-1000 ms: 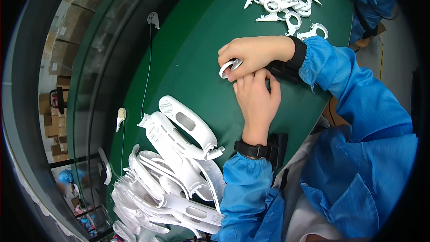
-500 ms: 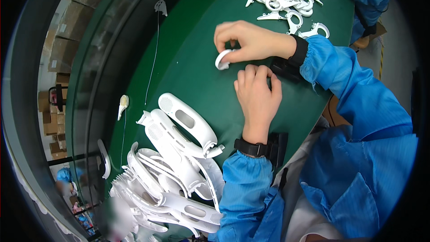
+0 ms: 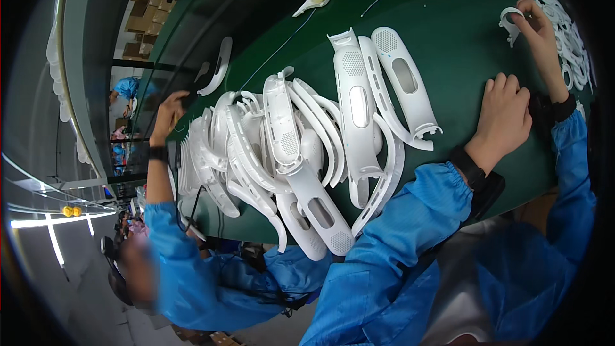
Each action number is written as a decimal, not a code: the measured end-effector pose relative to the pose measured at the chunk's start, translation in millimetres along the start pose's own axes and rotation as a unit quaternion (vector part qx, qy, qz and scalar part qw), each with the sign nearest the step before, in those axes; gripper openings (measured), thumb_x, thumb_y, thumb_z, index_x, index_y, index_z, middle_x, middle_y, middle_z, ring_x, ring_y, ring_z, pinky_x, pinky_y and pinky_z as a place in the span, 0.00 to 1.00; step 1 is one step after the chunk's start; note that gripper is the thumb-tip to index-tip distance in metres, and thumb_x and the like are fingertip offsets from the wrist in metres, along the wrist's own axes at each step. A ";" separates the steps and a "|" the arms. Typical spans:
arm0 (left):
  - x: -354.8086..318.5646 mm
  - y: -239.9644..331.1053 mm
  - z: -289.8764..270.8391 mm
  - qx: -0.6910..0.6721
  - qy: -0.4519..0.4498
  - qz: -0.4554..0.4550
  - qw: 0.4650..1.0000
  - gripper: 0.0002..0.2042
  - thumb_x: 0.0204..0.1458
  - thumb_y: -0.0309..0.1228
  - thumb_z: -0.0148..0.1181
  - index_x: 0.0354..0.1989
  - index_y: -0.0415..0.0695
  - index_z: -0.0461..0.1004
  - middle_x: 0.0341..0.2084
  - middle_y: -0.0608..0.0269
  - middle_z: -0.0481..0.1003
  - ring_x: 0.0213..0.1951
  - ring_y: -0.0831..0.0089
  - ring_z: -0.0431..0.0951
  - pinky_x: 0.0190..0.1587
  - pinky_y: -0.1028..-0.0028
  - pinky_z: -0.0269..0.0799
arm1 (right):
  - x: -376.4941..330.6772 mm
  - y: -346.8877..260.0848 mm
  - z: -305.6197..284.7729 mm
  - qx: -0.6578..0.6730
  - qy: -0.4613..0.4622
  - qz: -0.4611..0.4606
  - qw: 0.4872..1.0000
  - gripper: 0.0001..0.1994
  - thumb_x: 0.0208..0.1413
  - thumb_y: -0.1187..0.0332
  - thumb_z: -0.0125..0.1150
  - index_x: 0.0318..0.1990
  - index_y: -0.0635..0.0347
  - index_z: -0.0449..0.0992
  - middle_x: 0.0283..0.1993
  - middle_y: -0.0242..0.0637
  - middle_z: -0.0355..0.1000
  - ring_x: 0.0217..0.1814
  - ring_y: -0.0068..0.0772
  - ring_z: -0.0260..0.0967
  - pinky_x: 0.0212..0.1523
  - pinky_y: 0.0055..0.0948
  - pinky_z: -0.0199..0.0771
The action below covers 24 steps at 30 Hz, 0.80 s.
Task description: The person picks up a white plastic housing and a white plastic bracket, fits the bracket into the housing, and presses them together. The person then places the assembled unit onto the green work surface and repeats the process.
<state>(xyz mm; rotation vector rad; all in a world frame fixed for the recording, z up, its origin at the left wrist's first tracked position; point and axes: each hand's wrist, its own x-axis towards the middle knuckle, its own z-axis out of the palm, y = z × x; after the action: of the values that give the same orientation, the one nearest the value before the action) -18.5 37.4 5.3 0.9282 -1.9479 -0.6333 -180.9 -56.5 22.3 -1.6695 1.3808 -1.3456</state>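
The right hand (image 3: 541, 38) pinches a white ring piece (image 3: 511, 33) between thumb and fingers, raised above the far right of the green table (image 3: 458, 70), just beside a heap of similar rings (image 3: 572, 48); the left hand (image 3: 501, 115) lies back-up near the table's edge, fingers loosely bent, and whether anything sits beneath its palm I cannot tell; to its left spreads a big pile of white plastic covers (image 3: 248, 147), some with oval openings; beyond them, a co-worker's hand (image 3: 170, 114) is raised near a curved white strip (image 3: 221, 67).
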 end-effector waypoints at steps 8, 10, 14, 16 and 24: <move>-3.4 -2.8 -0.8 -0.003 0.000 0.001 1.000 0.03 0.40 0.24 0.57 0.22 0.40 0.71 0.27 0.56 0.66 0.36 0.59 0.65 0.39 0.63 0.59 | -0.4 3.3 5.6 0.040 -0.071 0.112 0.990 0.04 0.54 0.71 0.55 0.33 0.57 0.66 0.30 0.23 0.63 0.36 0.14 0.62 0.39 0.16 0.60; -2.7 -1.5 -0.1 0.000 0.004 0.004 1.000 0.03 0.40 0.24 0.58 0.22 0.40 0.71 0.27 0.56 0.66 0.36 0.59 0.65 0.39 0.63 0.59 | -1.5 4.0 8.4 0.053 -0.075 0.103 0.990 0.04 0.53 0.72 0.55 0.33 0.58 0.65 0.30 0.23 0.63 0.35 0.14 0.61 0.38 0.17 0.60; -0.8 3.4 -1.6 0.000 -0.004 0.009 1.000 0.03 0.39 0.24 0.58 0.22 0.40 0.71 0.27 0.56 0.66 0.36 0.60 0.65 0.39 0.64 0.59 | 0.1 3.0 5.1 0.040 -0.170 0.079 0.981 0.05 0.51 0.72 0.54 0.31 0.58 0.64 0.29 0.24 0.61 0.34 0.14 0.61 0.36 0.17 0.60; 0.3 -1.6 -4.0 0.001 0.002 0.001 1.000 0.03 0.39 0.24 0.58 0.22 0.40 0.71 0.27 0.56 0.66 0.36 0.60 0.65 0.39 0.64 0.59 | 1.2 2.0 14.8 0.029 -0.168 0.075 0.983 0.05 0.53 0.71 0.55 0.31 0.59 0.64 0.27 0.24 0.62 0.33 0.14 0.61 0.34 0.17 0.61; -2.3 -2.4 1.3 0.006 0.012 0.009 1.000 0.03 0.39 0.24 0.58 0.21 0.41 0.70 0.27 0.56 0.66 0.35 0.60 0.65 0.39 0.64 0.59 | -2.2 4.0 12.1 0.007 -0.161 0.055 0.985 0.06 0.54 0.70 0.55 0.31 0.59 0.64 0.26 0.23 0.59 0.30 0.13 0.57 0.31 0.17 0.56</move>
<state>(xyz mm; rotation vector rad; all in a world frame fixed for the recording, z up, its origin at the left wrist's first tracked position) -18.0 37.9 1.8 0.9193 -1.9389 -0.5987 -170.9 -57.5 14.1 -1.6875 1.2480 -0.9719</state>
